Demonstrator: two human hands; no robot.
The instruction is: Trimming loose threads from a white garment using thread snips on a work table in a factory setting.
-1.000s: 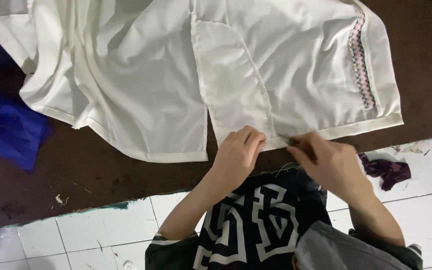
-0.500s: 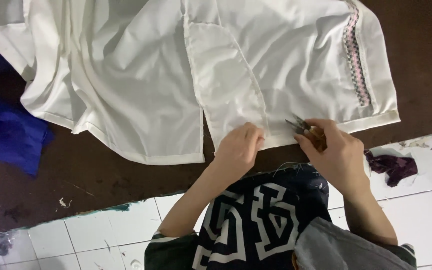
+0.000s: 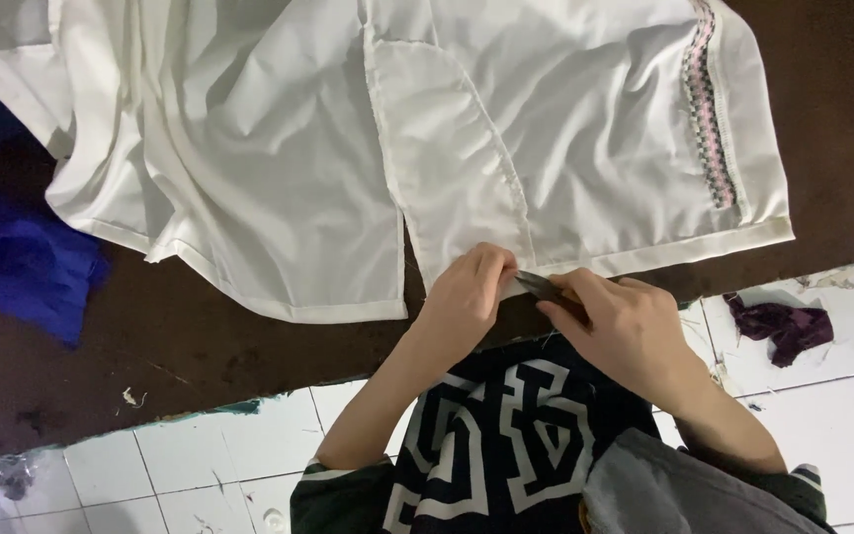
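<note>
dim, cool light from overhead. the white cloth is bright and nearly washed out, the dark tabletop murky. soft shadows in the folds. focus is fair, slightly soft at the edges.

white garment: thin smooth cloth | snips: dull metal | floor tiles: glossy

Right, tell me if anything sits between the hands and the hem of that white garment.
Nothing visible does. The left hand pinches the bottom hem of the white garment directly, and the right hand brings a small dark metal tool straight to the same spot on the hem.
</note>
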